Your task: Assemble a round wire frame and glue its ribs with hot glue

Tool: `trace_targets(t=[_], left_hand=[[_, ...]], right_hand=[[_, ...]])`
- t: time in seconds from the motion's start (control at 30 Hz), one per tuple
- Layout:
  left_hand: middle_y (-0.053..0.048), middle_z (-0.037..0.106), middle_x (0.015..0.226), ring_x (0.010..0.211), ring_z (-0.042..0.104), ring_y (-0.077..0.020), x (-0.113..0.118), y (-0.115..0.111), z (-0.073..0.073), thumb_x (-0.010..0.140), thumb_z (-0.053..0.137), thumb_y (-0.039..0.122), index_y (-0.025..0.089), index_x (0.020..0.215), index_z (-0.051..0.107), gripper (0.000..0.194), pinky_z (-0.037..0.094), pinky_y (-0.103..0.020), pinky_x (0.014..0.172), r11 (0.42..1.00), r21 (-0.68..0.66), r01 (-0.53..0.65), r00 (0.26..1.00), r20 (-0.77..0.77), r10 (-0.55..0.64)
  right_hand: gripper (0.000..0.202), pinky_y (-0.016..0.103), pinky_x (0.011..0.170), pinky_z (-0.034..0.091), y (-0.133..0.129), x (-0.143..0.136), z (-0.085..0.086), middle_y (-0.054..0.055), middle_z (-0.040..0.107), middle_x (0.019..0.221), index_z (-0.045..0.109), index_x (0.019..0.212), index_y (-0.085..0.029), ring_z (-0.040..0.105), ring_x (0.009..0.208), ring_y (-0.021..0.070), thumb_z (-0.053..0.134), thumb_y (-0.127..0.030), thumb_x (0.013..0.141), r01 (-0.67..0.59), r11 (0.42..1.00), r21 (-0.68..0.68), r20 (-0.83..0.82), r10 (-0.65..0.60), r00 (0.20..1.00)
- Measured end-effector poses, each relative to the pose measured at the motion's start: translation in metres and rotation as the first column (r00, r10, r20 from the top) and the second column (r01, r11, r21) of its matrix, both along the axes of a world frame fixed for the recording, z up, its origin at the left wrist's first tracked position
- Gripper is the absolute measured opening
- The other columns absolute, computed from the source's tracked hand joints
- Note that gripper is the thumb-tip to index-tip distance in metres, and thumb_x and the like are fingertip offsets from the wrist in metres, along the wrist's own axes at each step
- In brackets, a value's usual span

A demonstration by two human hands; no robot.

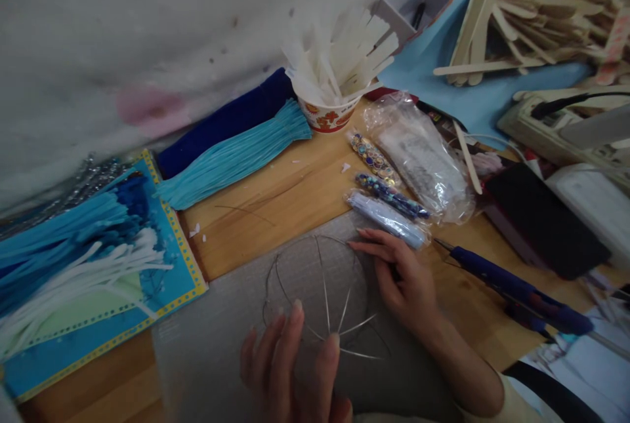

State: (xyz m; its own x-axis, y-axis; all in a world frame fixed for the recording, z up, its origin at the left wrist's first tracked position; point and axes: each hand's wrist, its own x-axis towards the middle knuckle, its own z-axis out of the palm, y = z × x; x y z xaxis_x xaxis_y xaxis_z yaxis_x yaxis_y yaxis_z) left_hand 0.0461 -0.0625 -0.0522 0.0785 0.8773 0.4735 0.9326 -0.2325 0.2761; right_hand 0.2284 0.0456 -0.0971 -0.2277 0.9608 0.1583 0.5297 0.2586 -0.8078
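Note:
A thin metal wire frame (325, 295), a rounded outline with several wires fanning out from one point, is over the grey mat (207, 338). My right hand (406, 282) is at the far right of its rim, fingertips closed on the wire. In the foreground, my left hand (290, 370) has its fingers apart, and the thumb tip is near the point where the wires meet. Whether that thumb touches the wire, I cannot tell. Beyond my right hand lies a clear packet of pale blue material (388, 220).
A blue hot glue gun (516, 285) lies at right, near a black phone-like object (546, 220). Glue sticks fill a paper cup (327, 115). Pipe cleaners (241, 154) lie at left and back. Bead packets (391, 195) and craft sticks (541, 16) are farther off.

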Motion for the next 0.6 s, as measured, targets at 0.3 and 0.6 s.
trace_targets(t=[0.3, 0.6], left_hand=[[-0.013, 0.049, 0.144, 0.134, 0.044, -0.0298, -0.001, -0.003, 0.004, 0.099, 0.034, 0.039, 0.028, 0.135, 0.052, 0.042, 0.029, -0.053, 0.11, 0.998, -0.06, -0.002, 1.0, 0.026, 0.004], [-0.014, 0.039, 0.154, 0.136, 0.041, -0.0302, 0.002, 0.001, 0.006, 0.099, 0.036, 0.034, 0.023, 0.149, 0.039, 0.051, 0.029, -0.05, 0.11, 1.0, -0.018, 0.021, 0.999, 0.045, -0.02]], right_hand=[[0.055, 0.051, 0.105, 0.044, -0.007, -0.003, -0.005, 0.004, 0.077, 0.106, 0.036, 0.14, -0.027, 0.059, 0.124, 0.0235, 0.042, -0.006, 0.09, 0.08, 0.997, -0.023, -0.075, -0.082, 0.994], [0.072, 0.049, 0.104, 0.047, -0.015, 0.004, -0.003, 0.004, 0.074, 0.117, 0.025, 0.15, -0.025, 0.054, 0.131, 0.0226, 0.04, 0.001, 0.084, 0.002, 1.0, -0.009, -0.026, -0.003, 1.0]])
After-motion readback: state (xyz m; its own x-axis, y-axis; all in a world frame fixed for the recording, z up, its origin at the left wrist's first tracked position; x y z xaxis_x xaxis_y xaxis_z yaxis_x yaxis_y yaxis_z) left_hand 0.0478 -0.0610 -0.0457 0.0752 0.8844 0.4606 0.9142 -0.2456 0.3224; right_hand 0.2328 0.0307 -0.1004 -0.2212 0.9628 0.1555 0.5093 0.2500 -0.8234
